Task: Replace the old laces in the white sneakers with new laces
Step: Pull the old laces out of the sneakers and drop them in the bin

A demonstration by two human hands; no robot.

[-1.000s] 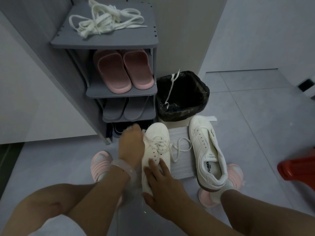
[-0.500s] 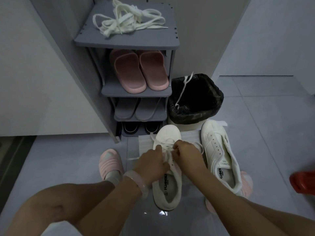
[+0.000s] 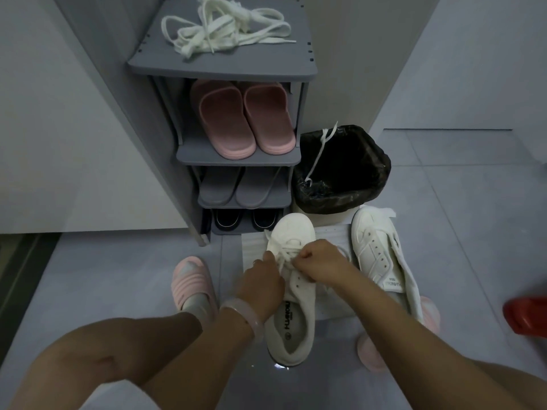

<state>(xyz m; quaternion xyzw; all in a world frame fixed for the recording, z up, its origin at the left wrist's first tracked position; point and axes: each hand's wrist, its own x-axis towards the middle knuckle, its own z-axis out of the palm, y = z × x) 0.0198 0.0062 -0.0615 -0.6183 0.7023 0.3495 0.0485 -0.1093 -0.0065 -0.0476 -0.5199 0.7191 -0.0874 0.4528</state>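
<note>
A white sneaker (image 3: 293,294) stands on the floor in front of me, toe pointing away, with an old white lace (image 3: 281,247) still threaded near its toe. My left hand (image 3: 260,282) pinches the lace at the sneaker's left side. My right hand (image 3: 319,261) pinches the lace over the eyelets. A second white sneaker (image 3: 381,255) without a lace lies to the right, tongue folded out. A heap of white laces (image 3: 228,31) rests on top of the grey shoe rack (image 3: 222,69). One lace (image 3: 319,152) hangs over the bin's rim.
A black-lined bin (image 3: 340,170) stands right of the rack. Pink slippers (image 3: 242,119), grey slippers and dark shoes fill the rack's shelves. A white sheet (image 3: 254,247) lies under the sneakers. My feet wear pink slippers (image 3: 192,279). A red object (image 3: 527,315) sits at the right edge.
The laced sneaker was turned from lying under my hands to standing upright. Both hands moved up to its laces and now pinch them.
</note>
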